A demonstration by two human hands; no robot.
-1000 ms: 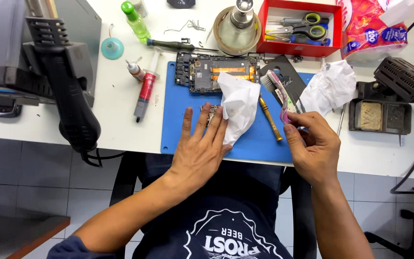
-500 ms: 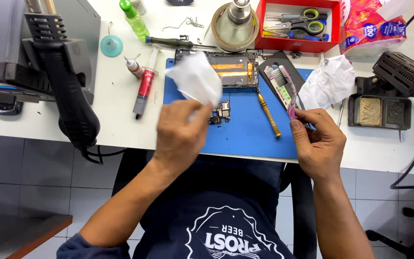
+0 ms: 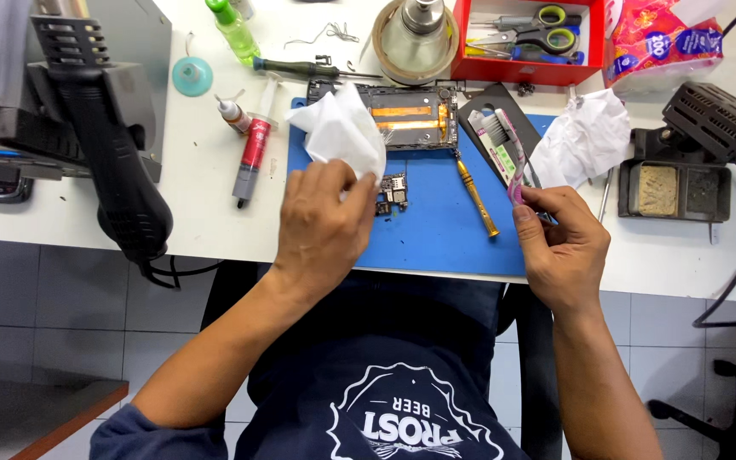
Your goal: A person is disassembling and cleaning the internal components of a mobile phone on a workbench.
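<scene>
The left hand (image 3: 324, 223) has lifted the white tissue (image 3: 342, 135) off the blue mat (image 3: 436, 230), fingers pinched on it. Now the small circuit board (image 3: 392, 192) shows just past those fingers, uncovered. The right hand (image 3: 560, 243) grips a pink toothbrush (image 3: 504, 145), bristles up.

Crinkled red-pink plastic packet (image 3: 659, 38) with a blue round label, table's far right corner

Single head-worn view, looking steeply down from close above the bench (image 3: 215, 213); the wearer's torso fills the lower frame.
</scene>
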